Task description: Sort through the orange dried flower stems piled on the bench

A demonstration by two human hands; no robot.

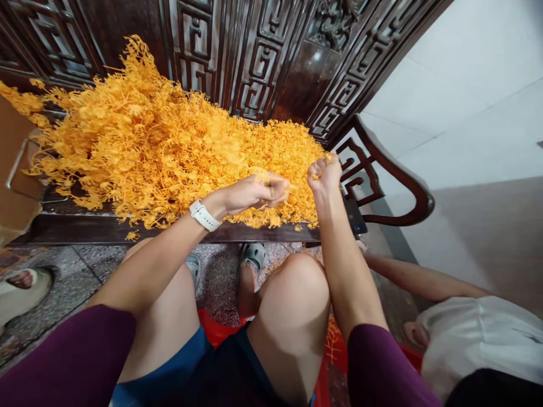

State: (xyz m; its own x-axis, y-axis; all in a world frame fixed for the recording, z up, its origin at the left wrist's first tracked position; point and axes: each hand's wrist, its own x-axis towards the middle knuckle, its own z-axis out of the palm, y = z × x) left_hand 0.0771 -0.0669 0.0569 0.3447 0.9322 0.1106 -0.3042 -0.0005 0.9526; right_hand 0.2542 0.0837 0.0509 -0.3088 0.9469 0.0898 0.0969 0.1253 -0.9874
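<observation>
A large heap of small orange, thin-legged pieces [127, 130], plastic-looking, covers the seat of a dark carved wooden bench [97, 229]. My left hand [258, 192], with a white watch [204, 216] on its wrist, is closed in front of the heap. Blurred orange bits show at its fingers, so it seems pinched on one of these pieces. To its right, my right hand [326, 172] is raised and curled closed near the heap's right end. Bits of orange show between its fingers. The two hands are apart.
A dark phone [355, 216] lies at the bench's right end, beside the curved armrest [418, 198]. A cardboard box [19, 169] stands at the left. Another person in a white shirt [479, 339] is close at the right. Something red [216, 328] lies below my legs.
</observation>
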